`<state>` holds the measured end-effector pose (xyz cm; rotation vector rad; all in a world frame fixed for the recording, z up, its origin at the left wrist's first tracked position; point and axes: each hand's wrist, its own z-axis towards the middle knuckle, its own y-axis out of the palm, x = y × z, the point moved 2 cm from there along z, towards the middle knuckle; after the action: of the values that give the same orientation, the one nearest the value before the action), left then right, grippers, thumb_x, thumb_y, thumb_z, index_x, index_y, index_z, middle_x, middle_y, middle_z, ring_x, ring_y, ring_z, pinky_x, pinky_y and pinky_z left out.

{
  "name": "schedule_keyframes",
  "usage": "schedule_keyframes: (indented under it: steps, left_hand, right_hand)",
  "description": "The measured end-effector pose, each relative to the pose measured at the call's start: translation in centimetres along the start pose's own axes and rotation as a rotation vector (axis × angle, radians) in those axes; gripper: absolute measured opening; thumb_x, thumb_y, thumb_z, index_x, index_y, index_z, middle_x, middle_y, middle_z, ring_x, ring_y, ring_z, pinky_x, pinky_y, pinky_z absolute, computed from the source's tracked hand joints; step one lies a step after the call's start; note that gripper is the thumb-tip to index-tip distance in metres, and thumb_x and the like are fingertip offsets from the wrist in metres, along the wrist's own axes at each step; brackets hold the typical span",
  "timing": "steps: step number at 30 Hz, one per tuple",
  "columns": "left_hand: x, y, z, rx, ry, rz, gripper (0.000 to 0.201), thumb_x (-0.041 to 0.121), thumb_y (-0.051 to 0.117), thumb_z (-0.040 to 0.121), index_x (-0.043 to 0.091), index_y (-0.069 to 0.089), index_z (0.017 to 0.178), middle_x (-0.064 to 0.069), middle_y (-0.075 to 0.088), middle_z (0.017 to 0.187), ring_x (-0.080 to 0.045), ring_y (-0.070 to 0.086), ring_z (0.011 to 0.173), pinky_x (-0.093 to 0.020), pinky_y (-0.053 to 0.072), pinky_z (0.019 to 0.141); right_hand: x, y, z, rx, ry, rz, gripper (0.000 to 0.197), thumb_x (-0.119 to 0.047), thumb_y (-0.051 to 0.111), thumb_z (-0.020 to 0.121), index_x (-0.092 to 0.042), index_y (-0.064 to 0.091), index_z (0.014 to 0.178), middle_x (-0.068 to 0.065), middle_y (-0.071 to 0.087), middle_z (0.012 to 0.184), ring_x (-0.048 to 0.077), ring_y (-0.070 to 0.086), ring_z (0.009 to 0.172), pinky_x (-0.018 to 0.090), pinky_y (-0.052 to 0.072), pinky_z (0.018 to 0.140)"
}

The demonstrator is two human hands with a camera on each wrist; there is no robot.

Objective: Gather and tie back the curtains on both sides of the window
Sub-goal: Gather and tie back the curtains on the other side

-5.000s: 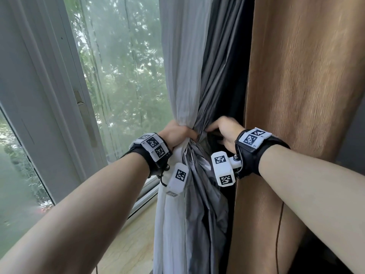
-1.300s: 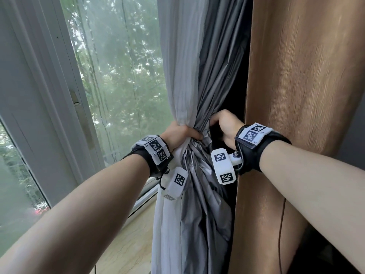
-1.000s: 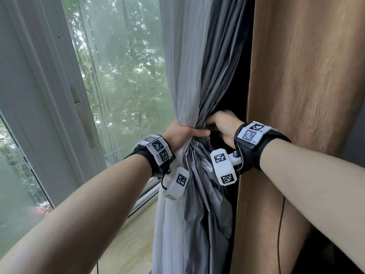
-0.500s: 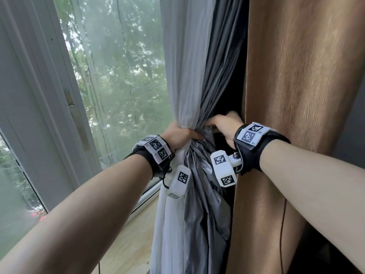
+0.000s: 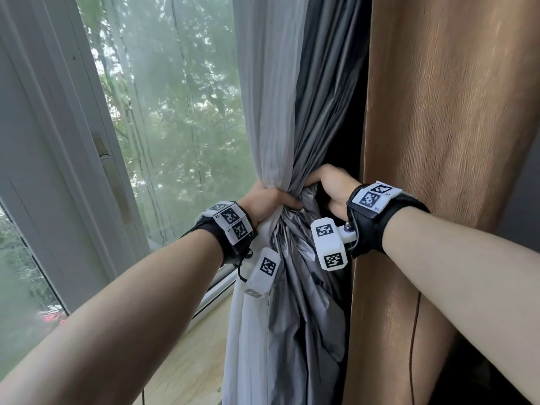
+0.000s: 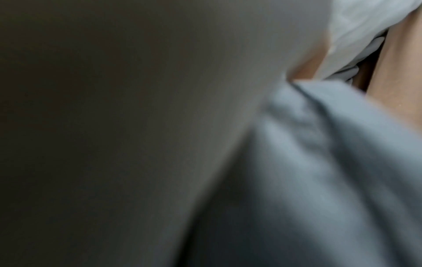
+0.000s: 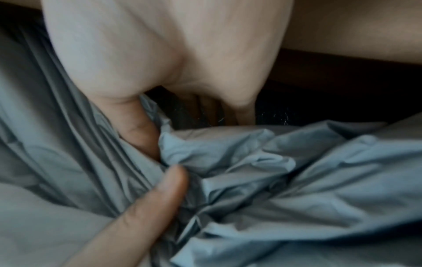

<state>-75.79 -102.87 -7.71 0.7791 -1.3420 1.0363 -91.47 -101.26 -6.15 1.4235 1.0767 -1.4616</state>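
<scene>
A white sheer curtain [image 5: 268,112] and a grey curtain [image 5: 318,112] hang together, bunched into a narrow waist at mid height. My left hand [image 5: 268,200] grips that waist from the left, its thumb lying across the front folds. My right hand [image 5: 330,185] reaches in from the right, fingers curled behind the grey fabric and out of sight. In the right wrist view its thumb [image 7: 139,130] presses into crumpled grey curtain [image 7: 285,180], and the left thumb [image 7: 146,204] lies just below. The left wrist view shows only blurred curtain cloth [image 6: 319,180]. No tie-back is visible.
A tall brown wood-grain panel [image 5: 453,141] stands close on the right, against my right wrist. The window glass [image 5: 175,112] and its grey frame [image 5: 43,171] with a handle [image 5: 111,176] are on the left. A beige stone sill [image 5: 181,361] lies below. A thin cable [image 5: 412,346] runs down the panel.
Both hands have stayed at the curtain's waist. The right hand has shifted its hold, dropping towards the left thumb and then drawing slightly right. The left grip is unchanged.
</scene>
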Motion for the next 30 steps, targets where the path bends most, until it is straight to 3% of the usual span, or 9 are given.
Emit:
schedule_keyframes:
  steps: [2,4,6,9,14,17,22,27,30]
  left_hand:
    - [0.0,0.2,0.0,-0.062,0.020,-0.051,0.036,-0.011,0.079,0.074,0.002,0.073,0.107,-0.012,0.078,0.091,-0.025,0.076,0.081,-0.037,0.062,0.077]
    - [0.2,0.3,-0.2,-0.084,0.037,-0.096,0.033,-0.011,0.076,0.080,0.004,0.071,0.109,-0.008,0.078,0.091,-0.019,0.076,0.079,-0.032,0.063,0.074]
    - [0.2,0.3,-0.2,-0.070,0.052,-0.113,0.038,-0.007,0.080,0.079,0.002,0.070,0.115,-0.013,0.078,0.102,-0.024,0.076,0.090,-0.035,0.063,0.083]
    - [0.2,0.1,-0.2,-0.016,0.028,-0.071,0.049,0.000,0.088,0.072,0.000,0.071,0.118,-0.018,0.077,0.110,-0.033,0.075,0.102,-0.042,0.060,0.092]
    - [-0.3,-0.4,0.1,0.058,-0.013,-0.035,0.052,0.011,0.097,0.062,0.004,0.076,0.109,-0.011,0.080,0.099,-0.028,0.078,0.092,-0.044,0.062,0.091]
    - [-0.1,-0.4,0.0,0.052,0.013,-0.033,0.058,0.012,0.096,0.055,0.003,0.075,0.109,-0.012,0.080,0.100,-0.030,0.078,0.093,-0.045,0.063,0.090]
    - [0.0,-0.1,-0.1,0.022,0.028,-0.035,0.053,0.009,0.090,0.057,0.005,0.074,0.108,-0.016,0.078,0.105,-0.035,0.076,0.099,-0.050,0.061,0.092]
    - [-0.3,0.3,-0.1,0.081,0.024,-0.058,0.034,-0.005,0.084,0.075,0.006,0.073,0.106,-0.019,0.076,0.109,-0.036,0.074,0.100,-0.048,0.061,0.091]
    - [-0.1,0.2,-0.2,0.062,0.029,-0.067,0.036,-0.006,0.082,0.078,0.005,0.072,0.110,-0.018,0.077,0.108,-0.032,0.075,0.095,-0.041,0.062,0.084]
  right_hand:
    - [-0.2,0.5,0.0,-0.036,0.007,0.037,0.059,-0.004,0.068,0.053,0.002,0.076,0.111,0.018,0.079,0.110,0.038,0.074,0.107,0.058,0.055,0.104]
    - [-0.5,0.9,-0.5,-0.025,-0.012,0.069,0.047,0.007,0.058,0.073,0.010,0.071,0.117,0.025,0.075,0.116,0.040,0.072,0.110,0.055,0.055,0.104]
    - [-0.6,1.0,-0.8,-0.008,-0.037,0.061,0.042,0.016,0.050,0.082,0.015,0.067,0.120,0.028,0.073,0.117,0.042,0.071,0.109,0.051,0.056,0.097]
    - [-0.3,1.3,-1.0,-0.008,-0.083,0.031,0.039,0.015,0.056,0.084,0.008,0.069,0.120,0.027,0.074,0.116,0.044,0.070,0.112,0.055,0.058,0.094]
    - [-0.5,1.2,-1.5,0.032,-0.150,-0.003,0.027,0.007,0.068,0.070,0.002,0.077,0.095,0.025,0.077,0.106,0.040,0.074,0.102,0.053,0.060,0.087]
    - [-0.5,1.2,-1.6,0.044,-0.173,0.018,0.027,-0.002,0.068,0.056,0.001,0.077,0.081,0.023,0.078,0.098,0.042,0.073,0.105,0.060,0.058,0.093]
    - [-0.7,1.0,-1.8,0.059,-0.139,-0.023,0.038,-0.004,0.065,0.049,0.003,0.077,0.084,0.020,0.079,0.099,0.042,0.072,0.108,0.061,0.057,0.097]
    - [-1.2,-0.1,-2.8,0.187,-0.230,-0.191,0.028,-0.015,0.075,0.052,-0.027,0.082,0.076,0.000,0.080,0.078,0.031,0.075,0.091,0.047,0.063,0.087]
    - [-1.3,-0.3,-2.9,0.178,-0.236,-0.180,0.035,-0.013,0.080,0.051,-0.025,0.082,0.084,-0.005,0.080,0.080,0.024,0.076,0.089,0.043,0.062,0.089]
